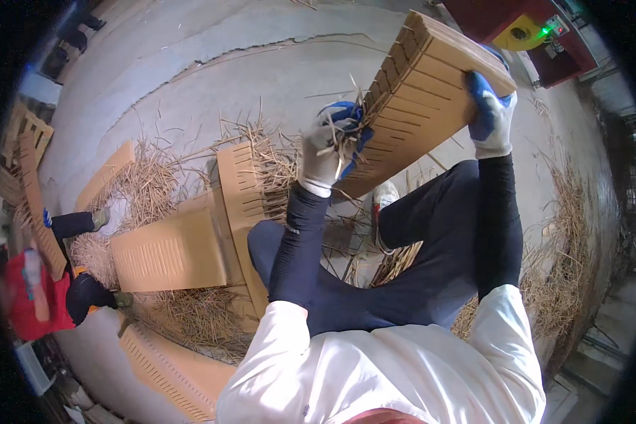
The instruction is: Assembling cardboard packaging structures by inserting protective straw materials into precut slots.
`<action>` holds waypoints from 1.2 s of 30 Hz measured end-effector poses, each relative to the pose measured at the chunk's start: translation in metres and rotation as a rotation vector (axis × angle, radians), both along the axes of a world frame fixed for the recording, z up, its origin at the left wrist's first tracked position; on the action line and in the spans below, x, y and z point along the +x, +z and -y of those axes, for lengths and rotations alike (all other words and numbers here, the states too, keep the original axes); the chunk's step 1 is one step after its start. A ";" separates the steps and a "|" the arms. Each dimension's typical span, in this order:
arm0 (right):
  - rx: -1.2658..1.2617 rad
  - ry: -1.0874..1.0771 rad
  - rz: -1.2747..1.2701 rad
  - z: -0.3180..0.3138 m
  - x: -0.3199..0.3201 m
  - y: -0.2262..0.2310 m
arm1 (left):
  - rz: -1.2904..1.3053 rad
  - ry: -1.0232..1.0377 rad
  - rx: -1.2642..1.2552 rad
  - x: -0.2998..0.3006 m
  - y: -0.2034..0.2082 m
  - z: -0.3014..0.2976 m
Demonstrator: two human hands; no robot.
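Both arms (498,222) are stretched forward. A thick tan cardboard stack (420,92), slit along its left edge, is held tilted over the floor (261,78), its right side gripped by the right hand (490,114); brown strips (344,136) are clutched by the left hand (324,147).

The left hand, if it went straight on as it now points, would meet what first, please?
Most likely the cardboard stack: its slotted edge lies just past the left hand and the scraps there, though depth is unclear.
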State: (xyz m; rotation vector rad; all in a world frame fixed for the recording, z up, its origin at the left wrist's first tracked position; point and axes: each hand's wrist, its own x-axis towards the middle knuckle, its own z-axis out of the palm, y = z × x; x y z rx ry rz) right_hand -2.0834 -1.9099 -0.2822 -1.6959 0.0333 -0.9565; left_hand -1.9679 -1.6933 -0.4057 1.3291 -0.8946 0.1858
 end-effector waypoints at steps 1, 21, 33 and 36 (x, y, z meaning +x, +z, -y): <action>-0.002 -0.007 0.000 0.002 0.000 -0.001 | 0.057 -0.008 -0.005 0.004 0.003 -0.004; -0.006 -0.065 -0.046 -0.011 -0.001 0.006 | 0.422 0.158 0.193 0.001 -0.067 0.001; -0.155 -0.074 -0.066 -0.013 0.002 0.008 | -0.098 0.185 -0.091 0.006 -0.094 0.040; -0.053 -0.079 0.010 0.011 -0.010 -0.011 | 0.080 0.132 0.051 0.006 -0.039 0.026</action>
